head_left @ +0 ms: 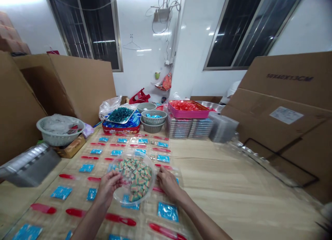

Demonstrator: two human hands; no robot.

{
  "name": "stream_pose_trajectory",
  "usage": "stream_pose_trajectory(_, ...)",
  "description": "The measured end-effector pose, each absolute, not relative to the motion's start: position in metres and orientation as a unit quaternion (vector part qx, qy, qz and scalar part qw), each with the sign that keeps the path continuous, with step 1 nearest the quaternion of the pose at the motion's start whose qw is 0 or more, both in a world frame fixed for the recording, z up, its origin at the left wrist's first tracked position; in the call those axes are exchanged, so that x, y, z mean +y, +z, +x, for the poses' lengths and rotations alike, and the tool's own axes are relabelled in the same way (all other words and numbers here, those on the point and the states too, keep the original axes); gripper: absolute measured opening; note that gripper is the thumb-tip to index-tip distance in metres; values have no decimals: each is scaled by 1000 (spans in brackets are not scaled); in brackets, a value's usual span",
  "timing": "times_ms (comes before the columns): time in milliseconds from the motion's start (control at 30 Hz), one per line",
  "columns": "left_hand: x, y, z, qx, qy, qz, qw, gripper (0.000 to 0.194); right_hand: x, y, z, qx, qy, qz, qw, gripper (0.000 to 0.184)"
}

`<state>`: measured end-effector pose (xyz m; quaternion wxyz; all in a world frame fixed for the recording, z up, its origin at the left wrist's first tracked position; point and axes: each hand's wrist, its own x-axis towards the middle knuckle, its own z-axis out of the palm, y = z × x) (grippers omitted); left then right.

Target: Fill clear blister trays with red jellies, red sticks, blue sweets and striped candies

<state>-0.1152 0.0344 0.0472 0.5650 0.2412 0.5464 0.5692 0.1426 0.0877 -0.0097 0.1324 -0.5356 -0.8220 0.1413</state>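
A clear round bowl (118, 194) with many small green-and-orange striped blocks (140, 179) stands over rows of clear plastic trays. My left hand (110, 184) reaches over its left side, fingers pinched together inside the rim; what they hold is blurred. To the right of the bowl, my right hand (167, 183) is closed low over a tray, its fingertips partly hidden. Around both hands the trays hold red knife-shaped plastic pieces (120, 219) and blue printed packets (168, 211).
At the back stand a pink tray of red pieces (188, 109), stacked clear cases (178, 127), grey baskets (153, 127) and a red tin (120, 130) with blue and teal pieces. Cardboard boxes (285, 95) flank the table. A white basket (59, 138) sits at left.
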Motion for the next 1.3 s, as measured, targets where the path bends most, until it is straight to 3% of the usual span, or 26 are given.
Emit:
stream_pose_trajectory(500,36,50,-117,552,568,253,555,33,101,12,142,-840,130,-522,65,21)
stream_pose_trajectory(633,42,44,-124,569,554,337,506,26,106,16,149,-838,152,-510,119,23)
stream_pose_trajectory(767,61,28,-129,612,458,513,390,9,114,36,139,-822,183,-492,219,22)
stream_pose_trajectory(833,71,20,-128,643,375,599,296,2,115,46,119,-829,201,-475,215,21)
stream_pose_trajectory(933,80,14,-122,672,249,669,196,15,113,50,85,-864,217,-426,159,21)
stream_pose_trajectory(1067,81,16,-118,672,135,708,172,24,113,38,56,-901,209,-370,89,26)
stream_pose_trajectory(1300,76,17,-122,659,130,715,194,23,117,25,49,-893,240,-376,63,27)
